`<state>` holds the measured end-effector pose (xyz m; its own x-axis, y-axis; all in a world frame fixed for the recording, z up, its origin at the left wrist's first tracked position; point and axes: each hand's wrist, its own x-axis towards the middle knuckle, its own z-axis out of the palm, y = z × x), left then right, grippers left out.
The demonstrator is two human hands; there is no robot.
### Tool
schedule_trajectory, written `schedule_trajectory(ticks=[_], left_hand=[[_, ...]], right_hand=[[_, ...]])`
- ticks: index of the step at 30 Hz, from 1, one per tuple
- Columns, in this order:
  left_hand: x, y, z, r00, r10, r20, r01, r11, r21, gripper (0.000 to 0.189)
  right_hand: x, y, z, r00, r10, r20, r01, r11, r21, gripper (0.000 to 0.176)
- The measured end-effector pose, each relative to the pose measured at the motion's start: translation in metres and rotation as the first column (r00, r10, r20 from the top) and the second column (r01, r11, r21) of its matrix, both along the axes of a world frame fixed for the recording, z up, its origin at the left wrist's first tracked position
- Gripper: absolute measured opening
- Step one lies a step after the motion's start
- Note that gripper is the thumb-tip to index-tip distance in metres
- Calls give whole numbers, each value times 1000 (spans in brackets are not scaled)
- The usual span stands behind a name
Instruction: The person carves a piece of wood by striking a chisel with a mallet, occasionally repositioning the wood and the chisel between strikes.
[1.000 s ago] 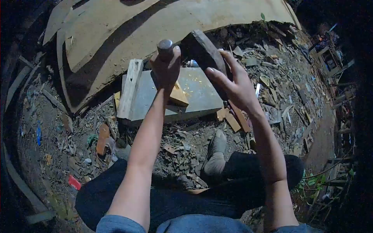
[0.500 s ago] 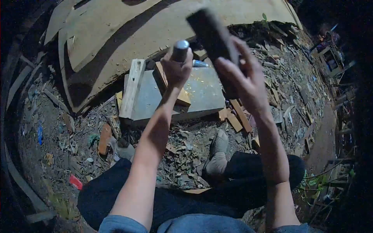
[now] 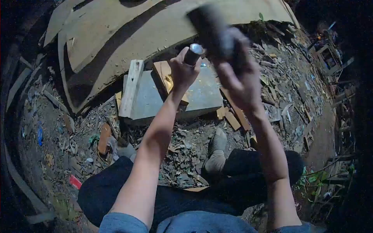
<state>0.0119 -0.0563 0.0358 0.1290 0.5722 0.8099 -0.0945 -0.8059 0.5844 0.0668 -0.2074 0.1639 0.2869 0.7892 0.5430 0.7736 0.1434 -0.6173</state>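
Observation:
My left hand [image 3: 185,73] is closed around the upright handle of a chisel [image 3: 193,54], whose shiny round metal end faces up; its lower end is hidden behind the hand. Under that hand a wooden block [image 3: 162,71] with a rough, pale cut in its face lies slanted on a grey slab [image 3: 145,95]. Raised to the right, my right hand [image 3: 243,79] grips a dark, blocky mallet [image 3: 211,29], smeared by motion. The mallet is above and beside the chisel's end, and I see a gap between them.
A pale wooden bar [image 3: 131,88] lies along the slab's left edge. Wood offcuts [image 3: 233,121] lie by its right front corner. Behind rises a large tan board [image 3: 128,50]. Chips and scraps litter the ground around my feet [image 3: 216,149].
My left hand and the chisel have shifted a little right and down, baring the cut in the wooden block. My right hand has moved slightly left with the mallet.

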Motion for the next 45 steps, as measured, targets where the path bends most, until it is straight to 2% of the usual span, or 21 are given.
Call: schedule_trajectory(ticks=[1, 2, 3, 7, 9, 10, 11, 13, 19, 21, 23, 24, 25, 27, 28, 29, 31, 32, 35, 42, 45], left_hand=[[1, 1, 5, 997, 61, -38, -58, 995, 84, 17], [1, 0, 8, 989, 104, -107, -92, 990, 111, 14], [3, 1, 11, 989, 103, -105, -90, 988, 124, 14], [-3, -10, 3, 998, -58, -36, 52, 989, -136, 16], [0, -6, 3, 997, 34, -67, -38, 998, -49, 16], [4, -2, 2, 998, -51, -35, 52, 998, 33, 23], [7, -1, 0, 997, -64, -36, 66, 997, 46, 23], [6, -1, 4, 979, 140, -149, -98, 961, 260, 33], [-7, -2, 4, 994, 39, -100, -23, 987, 156, 26], [-6, 0, 3, 998, -25, -51, 32, 990, 136, 23], [-9, 3, 1, 996, 36, -76, -30, 997, 73, 21], [-9, 4, 1, 979, 162, -123, -156, 986, 56, 12], [-11, 13, -8, 980, 159, -122, -153, 987, 55, 12], [-18, 33, -27, 998, -22, 60, 44, 917, -396, 14], [-33, 13, 6, 977, -40, 207, 148, 828, -540, 19], [-36, 27, -2, 981, -45, 189, 136, 854, -503, 18], [-47, 44, 1, 819, -61, 570, 489, 593, -639, 27], [-52, 46, 2, 824, -44, 564, 474, 598, -646, 29], [-60, 51, 2, 823, -2, 568, 453, 604, -655, 29], [-48, 29, 19, 888, -156, 433, 392, 750, -533, 22], [-43, 20, 14, 918, -159, 364, 354, 741, -571, 21]], right_hand=[[7, -4, -2, 953, -121, 278, 207, 930, -304, 61], [16, 1, -13, 987, -88, 136, 117, 968, -223, 63], [23, 3, -11, 986, -93, 135, 120, 971, -209, 63], [11, 2, 3, 963, 185, -197, -133, 959, 250, 63], [26, 5, -26, 990, 59, -130, -48, 995, 88, 62], [16, -2, -20, 969, -126, 211, 175, 956, -235, 63], [25, 2, -27, 972, -151, 178, 182, 968, -172, 67], [30, -1, -12, 989, -115, 93, 137, 948, -289, 66], [27, 1, -33, 999, -18, -40, 14, 995, -95, 66], [32, 3, -26, 999, -19, 33, 22, 995, -95, 68], [31, 4, -22, 977, 59, -207, -106, 968, -227, 71], [30, 5, -24, 959, 91, -267, -145, 971, -192, 73], [31, 4, -28, 960, 88, -267, -143, 971, -192, 73], [31, 4, -35, 944, 94, -315, -156, 972, -178, 72], [29, 3, -36, 912, 114, -393, -189, 969, -159, 70], [30, 3, -36, 912, 119, -393, -195, 968, -159, 70], [33, 2, -35, 866, 123, -484, -228, 960, -163, 68], [36, 6, -42, 880, 151, -451, -205, 976, -74, 68], [35, 6, -31, 868, 93, -487, -165, 980, -107, 70], [35, 6, -32, 862, 94, -499, -190, 971, -147, 69], [40, 5, -35, 888, 93, -450, -181, 971, -156, 69]])
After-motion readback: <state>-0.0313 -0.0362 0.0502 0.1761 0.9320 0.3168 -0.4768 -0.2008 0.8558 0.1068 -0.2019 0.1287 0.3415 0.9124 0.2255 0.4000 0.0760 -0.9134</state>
